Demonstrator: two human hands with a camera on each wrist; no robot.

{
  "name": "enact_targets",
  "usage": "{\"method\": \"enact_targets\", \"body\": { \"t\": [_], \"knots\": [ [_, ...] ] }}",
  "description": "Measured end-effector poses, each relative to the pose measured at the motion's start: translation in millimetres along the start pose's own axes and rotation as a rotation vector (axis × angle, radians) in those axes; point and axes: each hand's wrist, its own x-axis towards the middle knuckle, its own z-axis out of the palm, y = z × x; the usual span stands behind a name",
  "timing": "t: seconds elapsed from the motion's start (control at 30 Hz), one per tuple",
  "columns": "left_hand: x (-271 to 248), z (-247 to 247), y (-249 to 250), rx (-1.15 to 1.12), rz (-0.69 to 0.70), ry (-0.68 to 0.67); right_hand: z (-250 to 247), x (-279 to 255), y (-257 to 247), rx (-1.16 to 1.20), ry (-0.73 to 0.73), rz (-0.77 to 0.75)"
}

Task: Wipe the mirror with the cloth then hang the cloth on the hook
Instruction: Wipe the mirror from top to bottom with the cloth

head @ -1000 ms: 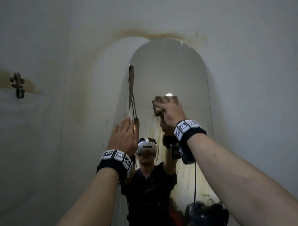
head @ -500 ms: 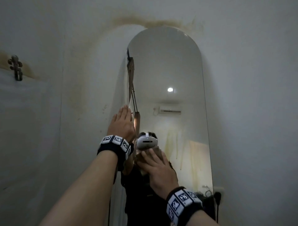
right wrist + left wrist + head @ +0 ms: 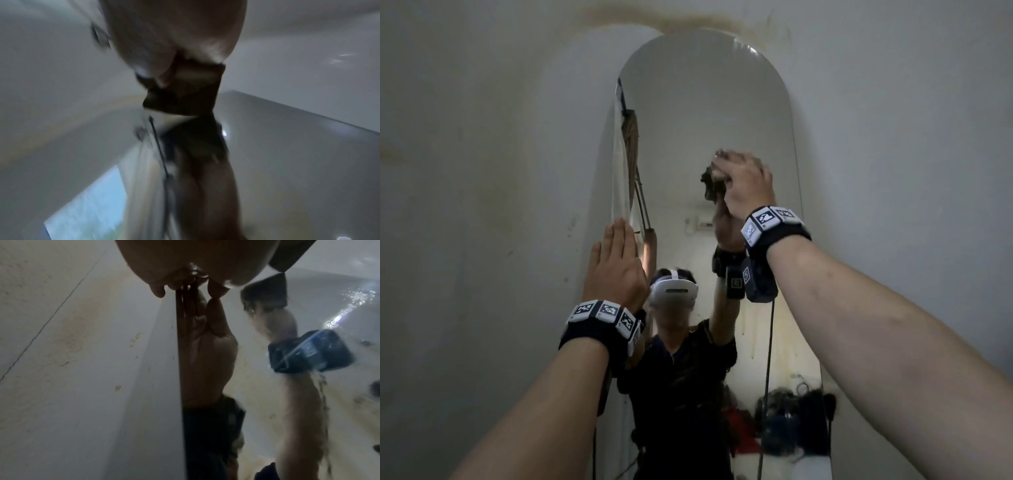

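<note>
A bunched dark cloth [image 3: 713, 186] is being gripped by the right hand [image 3: 748, 186] against the tall upright mirror [image 3: 709, 113] (frame centre); the left hand [image 3: 616, 270], fingers straight, is being pressed flat at its left edge.

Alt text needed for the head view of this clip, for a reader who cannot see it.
A person's right hand presses a dark crumpled cloth against a tall arched wall mirror, while the left hand rests flat, fingers straight, at the mirror's left edge. The mirror reflects the person wearing a white headset.
</note>
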Motion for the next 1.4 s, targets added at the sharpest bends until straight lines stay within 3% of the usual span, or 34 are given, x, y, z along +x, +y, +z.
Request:
{"method": "enact_targets", "body": {
  "t": [0.07, 0.23, 0.6, 0.67, 0.77, 0.87, 0.93, 1.0, 1.13, 1.27, 1.4],
  "knots": [
    [1, 3, -3, -0.005, 0.01, 0.014, 23, -21, 10, -0.009, -0.142, -0.016],
    [6, 23, -9, -0.034, -0.001, 0.126, 42, -105, 16, 0.072, -0.104, -0.089],
    [2, 11, -5, -0.014, -0.007, 0.071, 33, -288, 23, 0.152, -0.306, -0.155],
    [0, 6, -4, -0.02, -0.016, 0.059, 13, -279, 19, 0.224, -0.294, -0.096],
    [-1, -5, -3, -0.029, -0.018, 0.001, -22, -215, 17, 0.376, -0.027, 0.023],
    [0, -9, -3, -0.005, -0.009, -0.013, -48, -123, 37, 0.302, 0.229, 0.069],
    [0, -9, -4, -0.013, -0.008, -0.01, -58, -74, 47, 0.157, 0.3, 0.049],
    [0, -9, -6, -0.026, 0.002, -0.002, -52, -48, 58, 0.024, 0.214, -0.001],
    [1, -5, -11, -0.035, 0.025, 0.021, -2, -74, 83, 0.026, -0.198, 0.015],
    [0, -4, -15, -0.02, 0.029, 0.017, 20, -144, 98, 0.114, -0.147, -0.071],
    [1, -8, -14, -0.02, 0.029, 0.003, 16, -215, 106, 0.182, -0.218, -0.07]
  ]
}}
